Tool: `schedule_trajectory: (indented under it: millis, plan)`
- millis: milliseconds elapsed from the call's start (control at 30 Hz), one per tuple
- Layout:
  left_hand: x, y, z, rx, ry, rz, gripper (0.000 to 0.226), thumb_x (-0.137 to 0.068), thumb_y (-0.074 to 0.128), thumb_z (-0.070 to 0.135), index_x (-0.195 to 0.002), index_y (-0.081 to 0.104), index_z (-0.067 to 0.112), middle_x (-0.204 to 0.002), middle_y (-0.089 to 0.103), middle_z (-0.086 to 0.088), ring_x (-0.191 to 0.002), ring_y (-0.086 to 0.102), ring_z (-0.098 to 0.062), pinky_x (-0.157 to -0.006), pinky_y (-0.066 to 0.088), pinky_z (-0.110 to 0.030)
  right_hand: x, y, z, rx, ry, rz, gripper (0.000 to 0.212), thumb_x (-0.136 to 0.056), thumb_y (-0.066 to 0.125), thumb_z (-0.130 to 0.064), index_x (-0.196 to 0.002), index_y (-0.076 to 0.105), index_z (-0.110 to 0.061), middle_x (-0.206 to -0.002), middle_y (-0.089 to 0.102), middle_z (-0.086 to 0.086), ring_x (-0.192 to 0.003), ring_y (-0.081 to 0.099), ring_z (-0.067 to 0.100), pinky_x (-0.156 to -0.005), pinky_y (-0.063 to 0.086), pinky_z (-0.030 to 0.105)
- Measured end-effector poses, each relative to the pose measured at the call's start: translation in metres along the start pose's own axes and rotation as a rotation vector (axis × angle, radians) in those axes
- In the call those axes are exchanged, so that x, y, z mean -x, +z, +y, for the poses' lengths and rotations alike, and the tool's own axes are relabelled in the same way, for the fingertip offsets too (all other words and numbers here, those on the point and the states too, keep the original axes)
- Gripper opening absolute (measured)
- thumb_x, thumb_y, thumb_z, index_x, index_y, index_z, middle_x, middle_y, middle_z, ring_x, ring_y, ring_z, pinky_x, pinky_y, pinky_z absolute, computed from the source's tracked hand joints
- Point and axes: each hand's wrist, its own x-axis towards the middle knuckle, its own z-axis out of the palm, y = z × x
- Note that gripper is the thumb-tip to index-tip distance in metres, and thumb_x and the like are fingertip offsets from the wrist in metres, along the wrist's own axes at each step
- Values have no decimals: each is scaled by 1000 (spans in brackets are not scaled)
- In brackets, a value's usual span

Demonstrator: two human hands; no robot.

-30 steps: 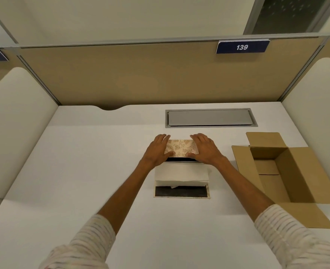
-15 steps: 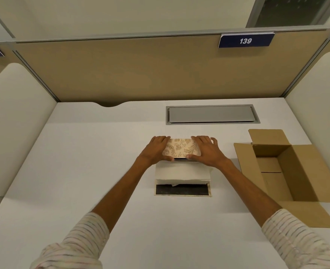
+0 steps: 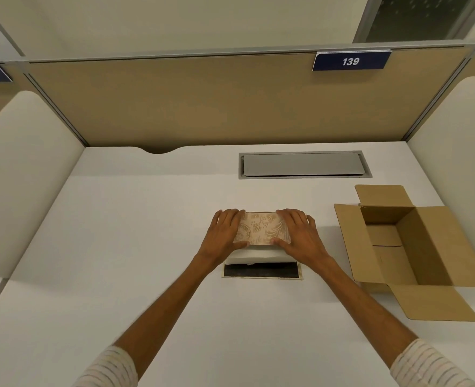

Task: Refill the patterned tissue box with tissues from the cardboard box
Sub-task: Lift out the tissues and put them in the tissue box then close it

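The patterned tissue box (image 3: 261, 229), beige with a leafy print, sits mid-table over a white stack of tissues (image 3: 258, 255). My left hand (image 3: 225, 233) grips its left end and my right hand (image 3: 300, 236) grips its right end, thumbs at the near edge. The tissues stick out below the box's near side. A flat dark panel with a patterned rim (image 3: 261, 270), seemingly the box's base, lies on the table just in front of the tissues. The open cardboard box (image 3: 431, 247) stands to the right and its visible inside looks empty.
A grey metal cable hatch (image 3: 303, 164) is set into the white desk behind the tissue box. Tan partition walls close the back, with white side panels (image 3: 21, 177) left and right. A blue sign (image 3: 350, 61) reading 139 hangs on the back wall.
Both hands have brought the patterned box further down over the tissue stack, so less white tissue shows in front. The cardboard box has not moved.
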Motion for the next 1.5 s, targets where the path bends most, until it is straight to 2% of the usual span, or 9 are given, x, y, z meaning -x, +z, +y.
schedule_trajectory:
  millis: [233, 367, 500, 600, 700, 867, 1000, 1300, 1500]
  plan:
    - [23, 4, 13, 42, -66, 55, 58, -95, 50, 44, -144, 39, 14, -146, 45, -3, -137, 39, -19, -118, 25, -37, 24, 9, -11, -11, 55, 24, 66, -80, 66, -50, -133, 43, -20, -138, 48, 4, -129, 41, 22, -111, 28, 47]
    - [33, 10, 15, 46, -82, 78, 50, -99, 45, 42, -141, 44, 13, -144, 48, -5, -134, 43, -21, -113, 32, -37, 37, 15, -12, -7, 61, 27, 63, -84, 58, -51, -136, 44, -18, -140, 48, 5, -131, 42, 23, -112, 26, 47]
    - [39, 18, 17, 31, -95, 54, 61, -99, 38, 51, -145, 39, 10, -152, 42, -8, -139, 40, -25, -111, 36, -38, 50, 24, -13, 27, 68, 7, 70, -89, 47, -57, -143, 34, -14, -150, 38, 8, -138, 35, 25, -115, 24, 49]
    - [43, 27, 16, -7, -90, -34, 76, -96, 35, 57, -152, 26, 7, -160, 28, -11, -149, 25, -26, -120, 25, -39, 56, 30, -14, 35, 87, -3, 74, -91, 40, -59, -147, 27, -13, -154, 33, 7, -142, 28, 22, -118, 18, 47]
    - [45, 35, 16, -18, -112, -82, 79, -97, 35, 56, -154, 15, 6, -163, 18, -12, -153, 14, -24, -124, 13, -36, 60, 34, -15, 72, 94, -20, 76, -92, 35, -60, -149, 23, -12, -156, 29, 8, -145, 24, 22, -119, 8, 45]
    - [46, 40, 18, -26, -131, -97, 78, -98, 33, 54, -155, 11, 5, -164, 14, -12, -153, 11, -23, -125, 9, -35, 62, 34, -17, 133, 90, -36, 78, -92, 25, -61, -150, 20, -9, -158, 25, 9, -147, 21, 21, -121, 2, 47]
    - [51, 45, 20, -34, -141, -96, 78, -99, 32, 53, -155, 8, 5, -165, 12, -11, -154, 8, -22, -125, 8, -34, 67, 37, -19, 120, 92, -10, 75, -94, 27, -59, -150, 21, -9, -158, 26, 9, -146, 21, 21, -121, 5, 49]
    - [76, 66, 34, -4, -186, -60, 76, -101, 37, 45, -154, 0, 6, -166, 1, -9, -154, -1, -22, -127, 5, -35, 92, 57, -23, 81, 137, -5, 71, -96, 30, -49, -152, 10, -10, -161, 13, 6, -149, 6, 16, -121, 7, 49]
    - [82, 73, 38, 26, -206, -41, 75, -101, 38, 43, -154, 1, 5, -165, 1, -9, -154, 0, -22, -127, 9, -39, 99, 62, -24, 110, 143, -33, 68, -98, 30, -44, -152, 8, -9, -162, 10, 6, -149, 1, 16, -122, 2, 47]
